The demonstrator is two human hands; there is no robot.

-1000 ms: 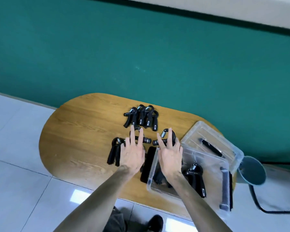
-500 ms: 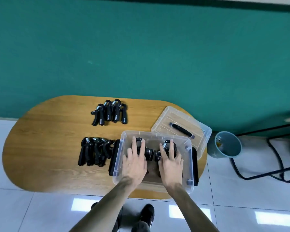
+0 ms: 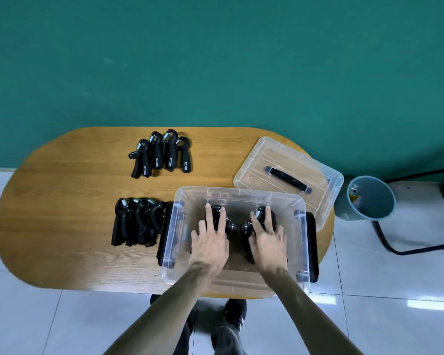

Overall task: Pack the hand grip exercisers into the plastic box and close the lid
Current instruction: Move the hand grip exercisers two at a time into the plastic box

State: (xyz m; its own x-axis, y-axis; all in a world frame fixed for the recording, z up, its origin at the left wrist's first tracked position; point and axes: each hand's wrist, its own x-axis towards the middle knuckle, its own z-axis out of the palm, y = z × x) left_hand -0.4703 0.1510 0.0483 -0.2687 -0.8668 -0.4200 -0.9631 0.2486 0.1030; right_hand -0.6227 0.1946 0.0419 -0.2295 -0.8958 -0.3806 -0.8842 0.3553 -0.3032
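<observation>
Left hand: our left hand (image 3: 210, 243) lay flat, fingers spread, on exercisers (image 3: 237, 225) inside the plastic box (image 3: 301, 242).
Right hand: our right hand (image 3: 267, 239) likewise.
Table: we saw two more exerciser groups (image 3: 162, 155) and the lid (image 3: 251, 167).

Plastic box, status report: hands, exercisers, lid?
Both hands, left and right, open, pressing exercisers down inside plastic box. Two exerciser groups still on table. Lid off, behind box.

Exercisers in plastic box (image 3: 301, 252): mostly covered by left hand (image 3: 209, 245) and right hand (image 3: 268, 243); count indeterminate. Metal frame (image 3: 408, 249): cut off at right edge. Bin (image 3: 369, 198) contents: too small to identify.
</observation>
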